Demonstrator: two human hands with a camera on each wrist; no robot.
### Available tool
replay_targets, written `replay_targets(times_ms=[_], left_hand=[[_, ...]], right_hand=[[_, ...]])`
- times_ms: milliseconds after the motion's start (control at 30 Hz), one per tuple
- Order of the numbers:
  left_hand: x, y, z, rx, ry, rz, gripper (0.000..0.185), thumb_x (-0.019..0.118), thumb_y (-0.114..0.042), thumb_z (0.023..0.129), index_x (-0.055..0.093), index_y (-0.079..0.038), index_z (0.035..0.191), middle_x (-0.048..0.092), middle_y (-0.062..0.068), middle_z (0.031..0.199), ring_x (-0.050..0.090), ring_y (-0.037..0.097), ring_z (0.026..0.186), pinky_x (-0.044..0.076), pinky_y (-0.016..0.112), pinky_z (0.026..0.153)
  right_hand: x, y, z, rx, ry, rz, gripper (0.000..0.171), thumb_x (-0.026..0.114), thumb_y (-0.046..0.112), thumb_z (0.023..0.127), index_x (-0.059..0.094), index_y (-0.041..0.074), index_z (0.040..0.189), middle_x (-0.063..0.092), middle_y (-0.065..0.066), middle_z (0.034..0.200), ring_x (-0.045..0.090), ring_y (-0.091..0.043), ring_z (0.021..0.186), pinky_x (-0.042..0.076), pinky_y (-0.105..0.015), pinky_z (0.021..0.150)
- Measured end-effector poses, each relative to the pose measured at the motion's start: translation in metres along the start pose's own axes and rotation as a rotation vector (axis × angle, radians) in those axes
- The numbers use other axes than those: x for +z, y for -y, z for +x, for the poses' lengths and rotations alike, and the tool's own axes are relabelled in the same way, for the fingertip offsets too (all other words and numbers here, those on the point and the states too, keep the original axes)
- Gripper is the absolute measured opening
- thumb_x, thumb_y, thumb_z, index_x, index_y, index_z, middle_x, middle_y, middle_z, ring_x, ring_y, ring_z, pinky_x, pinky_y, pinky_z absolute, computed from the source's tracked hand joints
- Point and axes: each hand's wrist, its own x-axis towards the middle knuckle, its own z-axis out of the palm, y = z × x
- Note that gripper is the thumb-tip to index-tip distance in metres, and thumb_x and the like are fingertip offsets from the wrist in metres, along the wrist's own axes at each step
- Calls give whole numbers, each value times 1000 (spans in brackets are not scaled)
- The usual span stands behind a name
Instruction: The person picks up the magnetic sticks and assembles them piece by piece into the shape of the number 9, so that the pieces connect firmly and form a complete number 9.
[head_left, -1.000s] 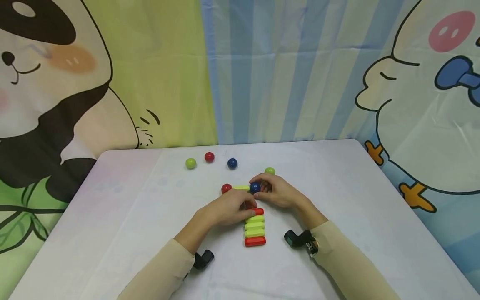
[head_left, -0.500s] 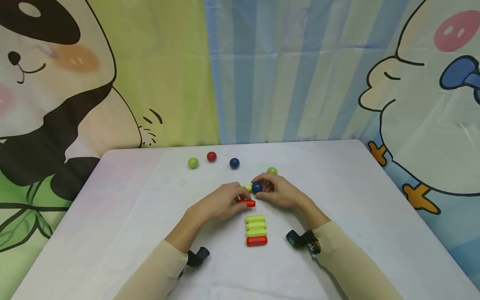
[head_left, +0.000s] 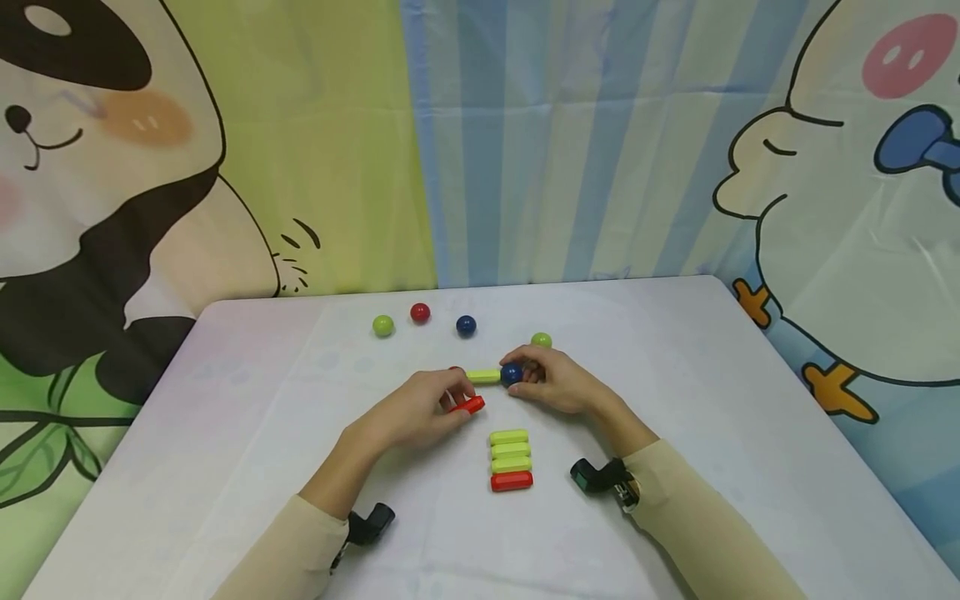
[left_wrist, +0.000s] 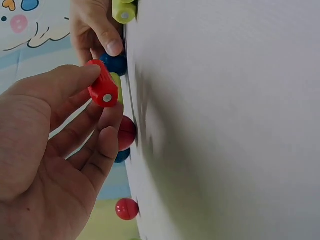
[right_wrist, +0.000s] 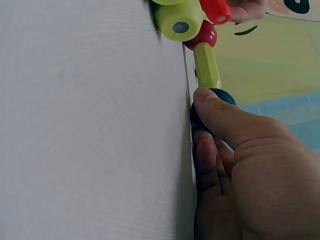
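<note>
So far, one green rod (head_left: 483, 376) joins a red ball (right_wrist: 202, 35) and a blue ball (head_left: 512, 374); four rods (head_left: 510, 458) and four loose balls (head_left: 466, 326) lie unused. The left hand (head_left: 420, 410) pinches a red rod (head_left: 468, 406) at its fingertips, tilted just below the green rod. The right hand (head_left: 556, 383) curls thumb and fingers round the blue ball.

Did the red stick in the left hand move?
Yes. The red stick left the top of the stack of sticks and moved up and leftward, toward the red ball. The left hand holds it.
</note>
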Motion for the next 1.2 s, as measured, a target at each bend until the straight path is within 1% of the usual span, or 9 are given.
replay_targets(times_ms=[133, 400, 633, 800, 933, 1000, 1100, 1200], left_hand=[[-2, 5, -5, -12, 3, -4, 20, 73, -19, 94, 66, -20, 113, 66, -9, 96, 61, 9, 84, 54, 30, 81], [-2, 13, -15, -72, -2, 3, 18, 73, -19, 94, 71, -18, 112, 63, -8, 92, 57, 12, 83, 51, 30, 77], [-2, 23, -24, -120, -62, -37, 15, 72, -14, 91, 69, -15, 105, 62, -6, 85, 57, 12, 80, 51, 29, 74], [-1, 24, -22, -179, -101, -82, 13, 71, -15, 91, 66, -15, 103, 63, -5, 83, 59, 12, 76, 51, 28, 71], [1, 23, -19, -224, -142, -117, 16, 72, -16, 91, 63, -13, 104, 64, -2, 83, 60, 13, 71, 52, 28, 69], [2, 22, -18, -240, -168, -126, 18, 72, -17, 91, 61, -11, 104, 64, -1, 84, 60, 13, 72, 52, 29, 69], [3, 22, -17, -264, -194, -135, 19, 73, -19, 92, 59, -11, 101, 63, 0, 82, 59, 14, 71, 50, 30, 67], [4, 23, -16, -281, -202, -139, 18, 72, -21, 92, 57, -12, 96, 62, 1, 78, 57, 14, 68, 48, 30, 64]], right_hand=[[0, 0, -1, 5, 1, 0, 41, 78, 19, 93, 64, 15, 132, 64, 0, 108, 59, -17, 87, 52, -28, 80], [1, 1, -1, 12, 6, 1, 41, 77, 19, 94, 64, 15, 132, 64, -1, 107, 59, -17, 88, 52, -28, 80], [2, 0, -1, 10, 10, 4, 40, 77, 20, 94, 64, 16, 132, 64, 0, 108, 58, -17, 88, 51, -28, 80], [1, 0, -1, 3, 8, 0, 40, 77, 21, 94, 64, 16, 132, 64, -1, 108, 58, -17, 88, 52, -28, 81], [0, 1, 0, -3, 7, 7, 40, 76, 22, 94, 64, 16, 132, 64, -1, 108, 58, -17, 88, 51, -28, 80], [-1, 1, 0, -6, 9, 10, 40, 76, 22, 95, 64, 15, 132, 64, -2, 107, 58, -17, 88, 51, -28, 80], [0, 0, 0, -4, 11, 7, 41, 76, 22, 95, 64, 16, 133, 64, -2, 107, 58, -17, 88, 51, -28, 80], [0, 0, 0, 2, 9, 4, 40, 77, 21, 94, 64, 16, 132, 64, -1, 107, 58, -17, 88, 51, -28, 80]])
